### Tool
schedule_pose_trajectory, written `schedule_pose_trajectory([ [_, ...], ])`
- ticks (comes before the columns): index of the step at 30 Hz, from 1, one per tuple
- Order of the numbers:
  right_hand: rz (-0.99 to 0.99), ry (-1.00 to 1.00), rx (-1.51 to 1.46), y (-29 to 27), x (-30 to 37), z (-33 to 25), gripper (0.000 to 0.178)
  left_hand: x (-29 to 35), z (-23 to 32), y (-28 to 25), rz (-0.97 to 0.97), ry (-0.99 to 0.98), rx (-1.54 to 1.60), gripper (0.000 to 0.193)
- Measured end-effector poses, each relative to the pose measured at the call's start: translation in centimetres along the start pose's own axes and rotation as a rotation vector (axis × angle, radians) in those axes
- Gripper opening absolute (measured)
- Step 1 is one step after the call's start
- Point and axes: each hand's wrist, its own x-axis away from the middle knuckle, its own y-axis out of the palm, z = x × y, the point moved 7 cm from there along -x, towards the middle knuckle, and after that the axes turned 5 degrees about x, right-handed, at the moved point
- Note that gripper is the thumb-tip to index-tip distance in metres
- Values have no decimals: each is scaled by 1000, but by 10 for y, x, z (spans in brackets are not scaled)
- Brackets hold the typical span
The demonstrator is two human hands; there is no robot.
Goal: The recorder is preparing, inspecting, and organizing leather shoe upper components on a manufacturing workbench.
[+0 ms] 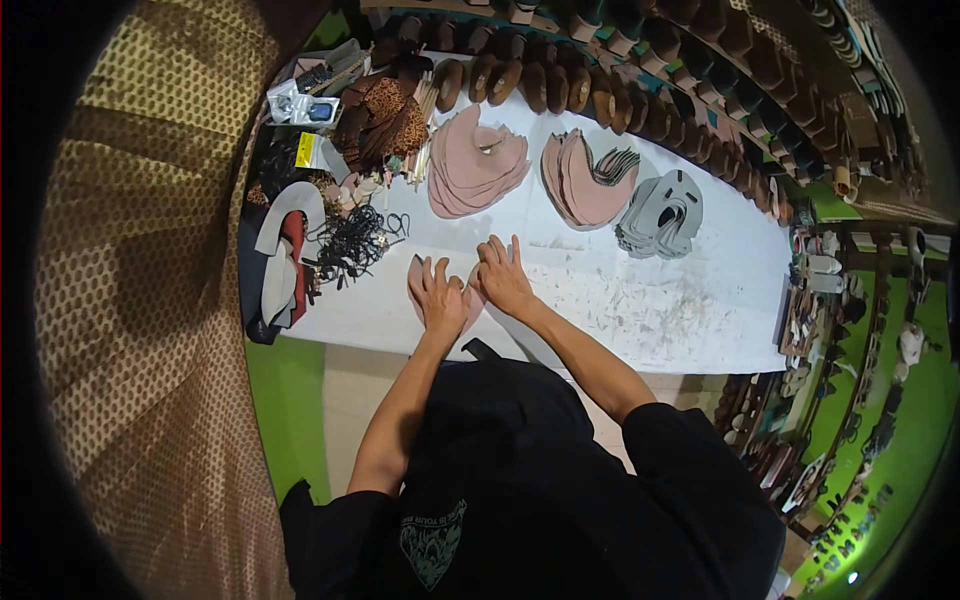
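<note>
A pink cut piece (416,276), curved like a shoe upper, lies near the front edge of the white table, partly hidden by my hands. My left hand (443,298) rests on it with the fingers apart and pointing away from me. Close beside it, my right hand (504,281) lies with its fingers spread and its thumb side near the piece's right edge. Beyond my hands are a stack of pink cut pieces (470,180) and a second pink stack (575,180) with dark-edged strips. A stack of grey cut pieces (665,215) sits right of these.
A tangle of black cords (350,245) and leopard-patterned material (385,118) crowd the table's left end. Brown shoe lasts (540,88) line the back edge. A patterned curtain (165,300) hangs at left; shelves with shoes (845,380) stand at right.
</note>
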Motion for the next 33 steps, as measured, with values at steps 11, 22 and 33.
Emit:
schedule_pose_trajectory([
  [11,-137,-97,-168,-20,-8,22,23,0,-8,10,107,-150,42,7],
  [22,-83,-140,-100,-12,-30,12,18,2,-6,7,106,-113,19,7],
  [33,-27,-133,8,-6,-28,11,28,5,6,6,56,-4,-47,33],
])
